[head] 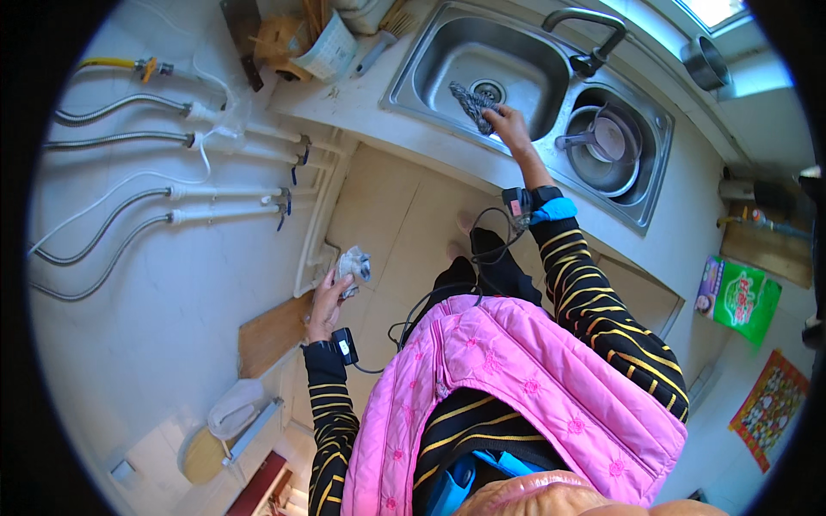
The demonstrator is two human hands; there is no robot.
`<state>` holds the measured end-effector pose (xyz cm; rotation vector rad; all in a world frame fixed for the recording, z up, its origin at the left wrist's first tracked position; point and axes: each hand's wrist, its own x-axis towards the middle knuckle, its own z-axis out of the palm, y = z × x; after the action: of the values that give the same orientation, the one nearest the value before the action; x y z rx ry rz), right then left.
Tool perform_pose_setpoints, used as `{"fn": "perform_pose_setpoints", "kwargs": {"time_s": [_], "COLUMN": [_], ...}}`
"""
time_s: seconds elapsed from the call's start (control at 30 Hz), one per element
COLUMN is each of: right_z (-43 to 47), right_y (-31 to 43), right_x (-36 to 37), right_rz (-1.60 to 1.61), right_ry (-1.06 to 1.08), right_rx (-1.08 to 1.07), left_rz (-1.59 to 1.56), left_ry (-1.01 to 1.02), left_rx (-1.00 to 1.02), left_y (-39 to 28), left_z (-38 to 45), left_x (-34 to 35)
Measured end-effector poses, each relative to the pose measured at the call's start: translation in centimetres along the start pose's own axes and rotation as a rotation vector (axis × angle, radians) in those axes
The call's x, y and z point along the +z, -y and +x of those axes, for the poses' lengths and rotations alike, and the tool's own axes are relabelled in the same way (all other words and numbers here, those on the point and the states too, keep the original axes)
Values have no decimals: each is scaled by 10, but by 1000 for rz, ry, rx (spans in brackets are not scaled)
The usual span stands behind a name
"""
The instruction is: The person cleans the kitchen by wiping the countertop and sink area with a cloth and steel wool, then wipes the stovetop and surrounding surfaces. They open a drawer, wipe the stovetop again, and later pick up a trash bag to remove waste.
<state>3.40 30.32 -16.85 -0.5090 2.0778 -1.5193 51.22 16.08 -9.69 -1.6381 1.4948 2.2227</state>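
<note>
My right hand (510,129) grips a dark grey patterned cloth (474,106) over the front of the large sink basin (445,51). Part of the cloth hangs in front of the drain strainer (488,90). Lower down at the left, my left hand (329,303) holds a crumpled pale grey-and-white cloth (353,264) above the tiled floor, away from the counter. Black devices with cables are strapped to both wrists.
The faucet (584,32) rises behind the basins. A metal bowl and a strainer-like vessel (608,138) sit in the smaller basin. A brush (377,51) lies on the counter (342,106) near a utensil holder (328,48). Pipes with valves (232,193) run along the left wall.
</note>
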Motion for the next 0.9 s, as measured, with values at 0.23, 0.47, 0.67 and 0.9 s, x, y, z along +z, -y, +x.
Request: {"fn": "perform_pose_setpoints", "kwargs": {"time_s": [0.23, 0.47, 0.67, 0.9], "right_z": [-41, -96, -121, -129], "right_y": [-25, -34, -31, -45], "right_x": [-14, -47, -103, -169], "right_rz": [-129, -15, 458, 395], "right_ry": [-177, -270, -211, -246], "right_rx": [-92, 45, 110, 280], "left_rz": [22, 38, 122, 21], "left_ry": [121, 380, 519, 567], "left_rx": [10, 102, 194, 157], "left_y": [-6, -38, -67, -94], "left_z": [9, 38, 49, 48], "left_x": [-1, 43, 90, 175]}}
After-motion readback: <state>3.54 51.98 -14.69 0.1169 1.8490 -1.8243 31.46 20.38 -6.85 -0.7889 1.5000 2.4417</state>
